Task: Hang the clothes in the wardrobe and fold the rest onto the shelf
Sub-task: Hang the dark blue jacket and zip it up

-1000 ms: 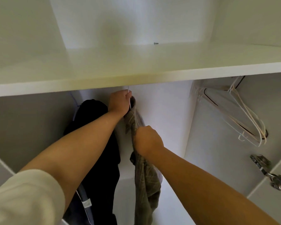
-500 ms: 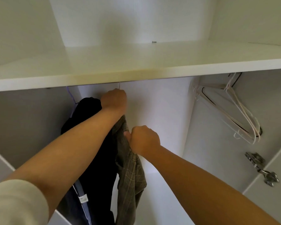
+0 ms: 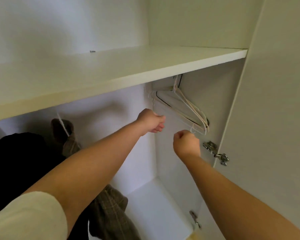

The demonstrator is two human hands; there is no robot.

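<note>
Under the white shelf [image 3: 111, 78], a brown plaid garment [image 3: 68, 141] hangs on a white hanger [image 3: 62, 125] at the left, beside a black garment [image 3: 21, 161]. Neither hand touches these. A bunch of empty white hangers [image 3: 189, 110] hangs at the right against the wardrobe's side wall. My left hand [image 3: 151, 121] grips the left end of one of these hangers. My right hand [image 3: 186, 143] is a curled fist just below the bunch's lower right corner, with nothing visible in it.
The wardrobe door [image 3: 275, 118] stands open at the right, with metal hinges [image 3: 215, 152] near my right hand and another hinge [image 3: 195, 219] lower down. The white wardrobe floor [image 3: 156, 205] shows below.
Both hands have let go of the brown plaid garment, which now hangs by the black one, and moved right to the empty hangers. The view has turned right.
</note>
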